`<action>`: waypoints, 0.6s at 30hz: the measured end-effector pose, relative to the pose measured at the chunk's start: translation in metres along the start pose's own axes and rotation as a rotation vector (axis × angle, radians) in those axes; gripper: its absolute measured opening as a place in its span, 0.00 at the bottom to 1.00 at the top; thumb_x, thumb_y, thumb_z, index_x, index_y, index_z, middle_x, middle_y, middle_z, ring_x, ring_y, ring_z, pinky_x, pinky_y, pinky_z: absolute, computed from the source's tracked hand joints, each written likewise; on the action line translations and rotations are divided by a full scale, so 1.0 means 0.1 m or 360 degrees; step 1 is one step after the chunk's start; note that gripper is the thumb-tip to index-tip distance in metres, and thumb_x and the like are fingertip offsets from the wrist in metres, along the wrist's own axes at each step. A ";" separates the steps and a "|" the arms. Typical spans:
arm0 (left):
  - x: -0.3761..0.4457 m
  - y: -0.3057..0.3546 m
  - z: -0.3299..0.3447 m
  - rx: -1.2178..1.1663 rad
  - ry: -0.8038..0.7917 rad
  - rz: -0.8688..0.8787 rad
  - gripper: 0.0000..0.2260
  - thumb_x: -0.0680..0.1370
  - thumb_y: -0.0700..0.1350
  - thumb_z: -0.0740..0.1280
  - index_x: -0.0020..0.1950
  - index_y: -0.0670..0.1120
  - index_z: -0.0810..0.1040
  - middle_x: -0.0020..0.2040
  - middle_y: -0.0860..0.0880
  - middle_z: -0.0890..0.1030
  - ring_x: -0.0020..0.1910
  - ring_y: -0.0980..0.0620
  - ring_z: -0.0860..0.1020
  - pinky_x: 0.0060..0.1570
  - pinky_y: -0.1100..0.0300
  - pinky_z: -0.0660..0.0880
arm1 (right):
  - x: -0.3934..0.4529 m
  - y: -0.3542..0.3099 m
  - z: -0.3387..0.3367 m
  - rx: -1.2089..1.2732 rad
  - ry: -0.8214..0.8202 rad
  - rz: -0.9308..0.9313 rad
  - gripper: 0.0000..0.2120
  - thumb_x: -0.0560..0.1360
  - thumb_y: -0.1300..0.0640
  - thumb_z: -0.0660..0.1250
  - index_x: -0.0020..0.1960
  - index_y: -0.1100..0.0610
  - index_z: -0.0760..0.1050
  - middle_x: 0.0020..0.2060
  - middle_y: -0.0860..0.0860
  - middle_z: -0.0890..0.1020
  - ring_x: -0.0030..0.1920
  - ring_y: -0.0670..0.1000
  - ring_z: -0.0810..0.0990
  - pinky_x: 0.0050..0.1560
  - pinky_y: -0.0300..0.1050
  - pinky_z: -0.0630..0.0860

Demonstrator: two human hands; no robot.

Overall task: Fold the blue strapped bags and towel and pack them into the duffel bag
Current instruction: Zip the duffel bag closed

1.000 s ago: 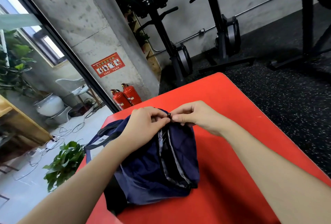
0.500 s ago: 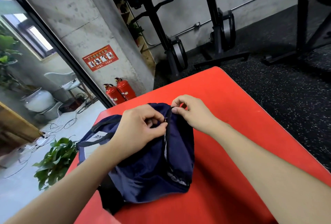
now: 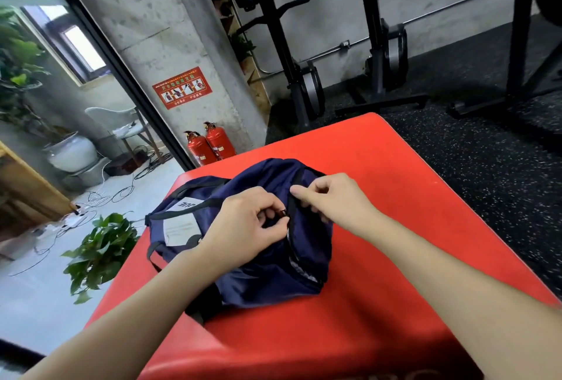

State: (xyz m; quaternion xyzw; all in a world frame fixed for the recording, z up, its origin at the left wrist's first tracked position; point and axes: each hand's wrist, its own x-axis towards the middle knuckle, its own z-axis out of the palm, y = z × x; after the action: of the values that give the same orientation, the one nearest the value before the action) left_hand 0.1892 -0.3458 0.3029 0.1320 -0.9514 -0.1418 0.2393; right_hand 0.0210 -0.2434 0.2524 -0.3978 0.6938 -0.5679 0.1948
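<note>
A navy duffel bag (image 3: 261, 276) with black straps and a grey label panel lies on the red padded box (image 3: 425, 227). My left hand (image 3: 246, 224) pinches the small black zipper pull on top of the bag. My right hand (image 3: 331, 200) pinches the bag's fabric edge beside the zipper, just right of the left hand. The far part of the zipper looks shut; near me a grey-lined gap still shows. No towel or other strapped bags are visible outside the duffel.
Two red fire extinguishers (image 3: 209, 144) stand on the floor beyond the box's far left corner. A potted green plant (image 3: 100, 252) sits left of the box. Black gym machines (image 3: 292, 54) stand on the speckled floor behind.
My left hand has drawn the zipper pull toward me along the bag's top, and the open gap has narrowed. The right hand stayed pinching the fabric near the far end.
</note>
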 end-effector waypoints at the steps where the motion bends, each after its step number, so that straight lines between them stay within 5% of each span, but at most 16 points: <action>1: -0.02 -0.01 0.01 0.0017 0.0014 0.0004 0.08 0.70 0.40 0.77 0.42 0.51 0.82 0.37 0.55 0.78 0.36 0.57 0.76 0.37 0.71 0.69 | -0.06 -0.03 0.04 0.0004 -0.0043 0.0045 0.21 0.73 0.40 0.73 0.33 0.57 0.81 0.27 0.51 0.81 0.24 0.48 0.76 0.29 0.40 0.74; 8: -0.18 0.05 0.07 0.0058 0.0119 -0.0023 0.06 0.70 0.42 0.78 0.42 0.53 0.84 0.36 0.57 0.77 0.34 0.56 0.74 0.37 0.73 0.68 | -0.20 -0.18 0.14 0.0045 -0.0188 0.0180 0.16 0.73 0.52 0.75 0.31 0.58 0.76 0.26 0.50 0.78 0.25 0.47 0.73 0.25 0.38 0.68; 18: -0.45 0.09 0.15 0.0131 0.0176 -0.0102 0.06 0.71 0.44 0.77 0.41 0.55 0.84 0.35 0.57 0.77 0.33 0.59 0.73 0.38 0.69 0.69 | -0.14 -0.25 0.14 0.0217 0.0006 0.0225 0.13 0.71 0.57 0.72 0.29 0.57 0.76 0.25 0.49 0.78 0.22 0.45 0.71 0.25 0.37 0.68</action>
State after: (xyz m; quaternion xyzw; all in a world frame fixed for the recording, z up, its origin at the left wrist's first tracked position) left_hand 0.2182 -0.3200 0.2748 0.1797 -0.9371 -0.1025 0.2812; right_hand 0.0476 -0.2426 0.2694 -0.3326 0.6801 -0.5994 0.2598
